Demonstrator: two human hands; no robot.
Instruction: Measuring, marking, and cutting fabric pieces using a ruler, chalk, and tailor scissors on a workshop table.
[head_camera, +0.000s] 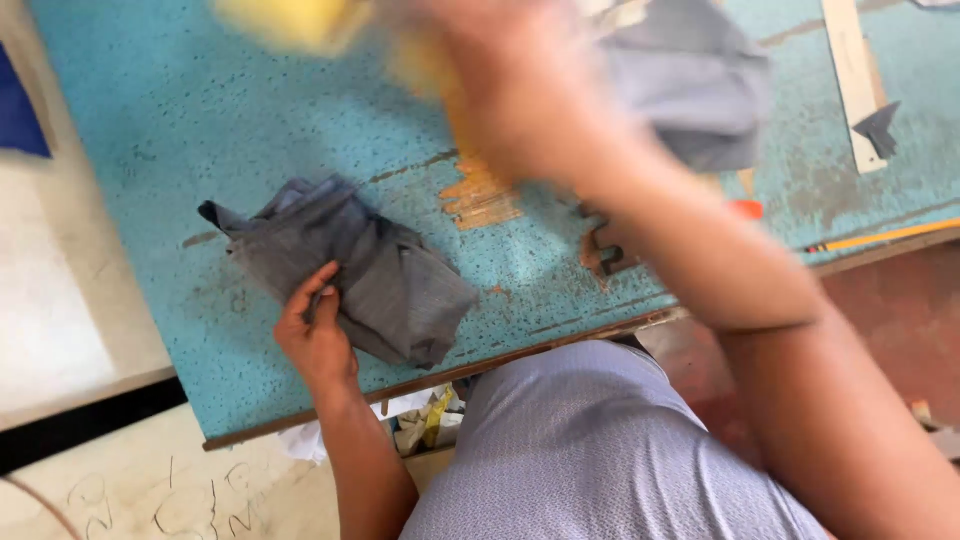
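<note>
Hands: two, both the person's own. The left hand (318, 335) lay near the table's near edge, fingers curled onto the edge of the crumpled grey cloth (365, 270), pinching a fold.
Right hand: the right hand (520, 95) was raised over the table's middle and heavily blurred; whether its fingers were clenched or released could not be told.
Cloths: two. The crumpled grey cloth, finely striped and creased, sat on the table (180, 120) towards its near edge; a second grey cloth (690, 85) lay by the far edge.
Yellow object: one, blurred, at the far edge (285, 20); kind not discernible.
Ruler: one pale strip (855, 80) near the table's far right corner.
Pencil: one yellow pencil (880, 237) along the right edge.
Table surface: turquoise, speckled, with worn orange patches.
</note>
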